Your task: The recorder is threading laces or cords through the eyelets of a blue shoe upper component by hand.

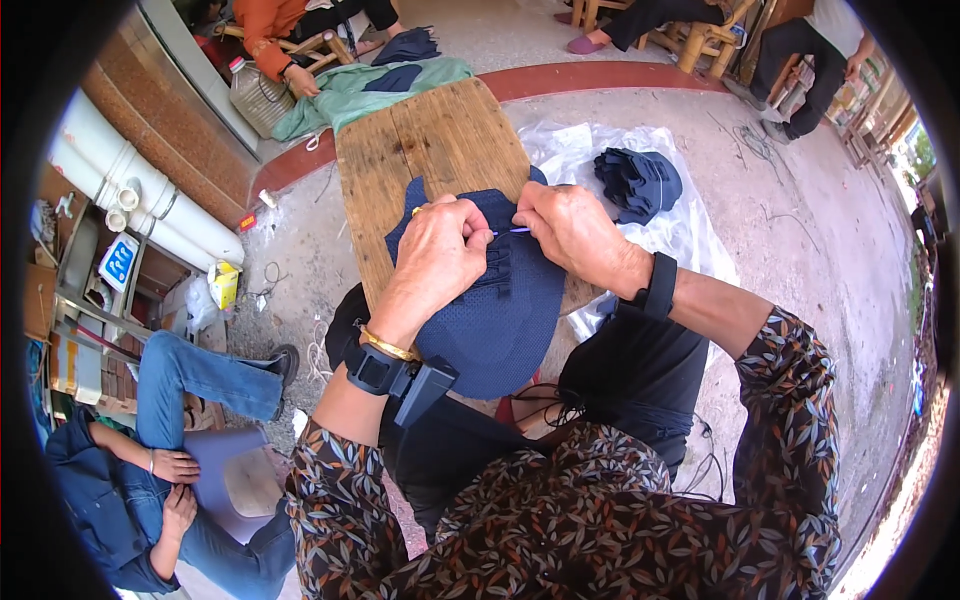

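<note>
A dark blue mesh fabric piece (495, 335) with a rounded lower edge and a row of dark loops or straps down its middle lies over the near end of a wooden board (440, 130). At the upper part of that piece, my left hand (445, 245) is closed in a pinch, thumb against fingers; what it grips is hidden. My right hand (580, 235) pinches a thin purple-and-white strand or stick (512, 231), which spans the small gap toward my left fingertips. Whether it is a hook, needle or cord is too small to tell.
Right of the board, a stack of dark blue fabric pieces (640, 185) rests on clear plastic sheeting (560, 145). Green cloth (440, 75) touches the board's far end. A person in jeans (215, 385) sits at left; others sit or stand farther off. White pipes (140, 190) line the left wall.
</note>
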Demonstrator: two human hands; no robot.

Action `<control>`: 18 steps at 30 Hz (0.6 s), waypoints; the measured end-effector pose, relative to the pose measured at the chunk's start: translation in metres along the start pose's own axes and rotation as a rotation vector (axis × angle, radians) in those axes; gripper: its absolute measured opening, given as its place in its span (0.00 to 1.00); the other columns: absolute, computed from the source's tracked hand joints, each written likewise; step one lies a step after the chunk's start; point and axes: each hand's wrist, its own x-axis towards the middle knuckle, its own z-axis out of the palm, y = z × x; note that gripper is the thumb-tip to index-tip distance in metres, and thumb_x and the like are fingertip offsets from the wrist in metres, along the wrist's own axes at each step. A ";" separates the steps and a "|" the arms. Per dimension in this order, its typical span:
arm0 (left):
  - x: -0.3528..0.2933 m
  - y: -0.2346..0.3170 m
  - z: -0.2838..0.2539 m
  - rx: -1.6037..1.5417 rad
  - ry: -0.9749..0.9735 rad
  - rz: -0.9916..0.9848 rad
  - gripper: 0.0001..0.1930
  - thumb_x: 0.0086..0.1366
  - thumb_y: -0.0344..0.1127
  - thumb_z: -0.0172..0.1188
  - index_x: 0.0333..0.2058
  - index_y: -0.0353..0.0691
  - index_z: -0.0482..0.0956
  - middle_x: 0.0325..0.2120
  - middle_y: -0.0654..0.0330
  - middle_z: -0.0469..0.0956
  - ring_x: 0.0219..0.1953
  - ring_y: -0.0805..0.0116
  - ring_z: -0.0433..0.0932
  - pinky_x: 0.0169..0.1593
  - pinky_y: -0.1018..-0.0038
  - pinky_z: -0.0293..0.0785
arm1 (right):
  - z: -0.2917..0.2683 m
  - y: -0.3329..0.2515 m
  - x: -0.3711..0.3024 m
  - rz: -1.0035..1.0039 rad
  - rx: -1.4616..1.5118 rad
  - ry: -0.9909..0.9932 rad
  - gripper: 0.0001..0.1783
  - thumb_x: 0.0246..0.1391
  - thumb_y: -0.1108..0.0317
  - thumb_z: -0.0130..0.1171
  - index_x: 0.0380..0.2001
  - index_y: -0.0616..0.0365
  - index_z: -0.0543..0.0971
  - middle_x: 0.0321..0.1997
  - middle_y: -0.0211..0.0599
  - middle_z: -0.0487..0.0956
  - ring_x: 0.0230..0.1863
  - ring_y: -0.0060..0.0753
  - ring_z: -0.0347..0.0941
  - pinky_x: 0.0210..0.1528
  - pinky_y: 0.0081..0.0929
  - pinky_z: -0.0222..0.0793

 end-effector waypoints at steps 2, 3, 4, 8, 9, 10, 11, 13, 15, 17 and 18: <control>0.006 0.001 0.001 0.026 -0.039 -0.008 0.04 0.58 0.28 0.69 0.30 0.35 0.84 0.30 0.56 0.79 0.31 0.61 0.78 0.37 0.63 0.74 | -0.001 0.007 -0.002 -0.037 -0.037 -0.004 0.11 0.60 0.65 0.63 0.36 0.65 0.79 0.25 0.57 0.80 0.32 0.61 0.80 0.35 0.47 0.76; 0.005 0.001 -0.007 0.052 -0.066 -0.012 0.04 0.59 0.29 0.69 0.30 0.34 0.83 0.30 0.54 0.79 0.33 0.57 0.79 0.39 0.62 0.74 | -0.005 -0.002 0.002 -0.009 0.069 -0.032 0.12 0.61 0.65 0.63 0.36 0.65 0.78 0.24 0.56 0.80 0.31 0.59 0.81 0.34 0.46 0.76; 0.003 0.000 -0.007 0.065 -0.101 -0.014 0.05 0.59 0.29 0.68 0.29 0.34 0.82 0.31 0.52 0.79 0.34 0.54 0.79 0.41 0.60 0.74 | -0.010 -0.007 0.000 0.032 0.169 -0.065 0.12 0.61 0.64 0.63 0.37 0.65 0.78 0.23 0.54 0.79 0.30 0.56 0.81 0.34 0.45 0.76; 0.004 0.001 -0.006 0.184 -0.072 0.065 0.05 0.62 0.29 0.64 0.31 0.34 0.78 0.32 0.50 0.78 0.36 0.47 0.79 0.45 0.58 0.73 | -0.012 -0.007 -0.004 0.039 0.167 -0.170 0.22 0.51 0.68 0.74 0.45 0.63 0.75 0.32 0.45 0.80 0.34 0.42 0.80 0.39 0.38 0.76; 0.003 0.002 -0.006 0.184 -0.087 0.097 0.05 0.64 0.29 0.62 0.33 0.34 0.76 0.32 0.48 0.77 0.36 0.44 0.78 0.46 0.56 0.72 | -0.016 -0.007 0.000 0.129 0.185 -0.256 0.28 0.45 0.70 0.78 0.46 0.63 0.74 0.36 0.44 0.79 0.37 0.41 0.79 0.42 0.37 0.76; 0.002 0.002 -0.007 0.184 -0.102 0.128 0.05 0.65 0.29 0.59 0.34 0.34 0.74 0.32 0.47 0.76 0.37 0.41 0.77 0.47 0.55 0.72 | -0.016 -0.002 0.002 0.131 0.191 -0.255 0.28 0.45 0.70 0.78 0.46 0.63 0.74 0.36 0.44 0.79 0.37 0.41 0.79 0.42 0.37 0.76; 0.000 0.001 -0.009 0.187 -0.107 0.127 0.05 0.65 0.29 0.59 0.34 0.34 0.74 0.32 0.47 0.76 0.37 0.41 0.77 0.47 0.55 0.72 | -0.017 0.003 0.003 0.083 0.176 -0.257 0.27 0.45 0.69 0.78 0.45 0.63 0.74 0.35 0.44 0.79 0.37 0.41 0.78 0.42 0.38 0.76; 0.001 -0.002 -0.021 0.089 -0.209 0.110 0.05 0.67 0.28 0.57 0.36 0.33 0.71 0.32 0.45 0.75 0.39 0.41 0.76 0.46 0.54 0.71 | -0.022 -0.002 0.007 0.056 0.150 -0.280 0.27 0.44 0.69 0.78 0.44 0.63 0.74 0.33 0.43 0.78 0.37 0.43 0.77 0.42 0.40 0.74; -0.002 0.000 -0.017 0.122 -0.190 0.129 0.05 0.67 0.28 0.56 0.36 0.34 0.71 0.32 0.45 0.75 0.39 0.41 0.76 0.46 0.53 0.71 | -0.020 0.000 0.007 0.043 0.156 -0.283 0.26 0.44 0.69 0.78 0.43 0.63 0.74 0.33 0.43 0.77 0.37 0.44 0.77 0.42 0.40 0.74; -0.001 0.000 -0.017 0.149 -0.173 0.182 0.05 0.67 0.29 0.57 0.36 0.33 0.72 0.33 0.45 0.74 0.39 0.41 0.76 0.46 0.53 0.72 | -0.019 0.000 0.009 0.037 0.173 -0.294 0.26 0.44 0.70 0.78 0.43 0.63 0.74 0.34 0.44 0.77 0.38 0.45 0.77 0.44 0.40 0.74; 0.001 0.000 -0.018 0.146 -0.179 0.185 0.05 0.67 0.29 0.57 0.36 0.33 0.72 0.33 0.45 0.74 0.39 0.41 0.76 0.46 0.53 0.72 | -0.019 -0.001 0.008 0.044 0.173 -0.293 0.26 0.44 0.70 0.78 0.43 0.63 0.74 0.34 0.44 0.77 0.38 0.45 0.77 0.44 0.40 0.74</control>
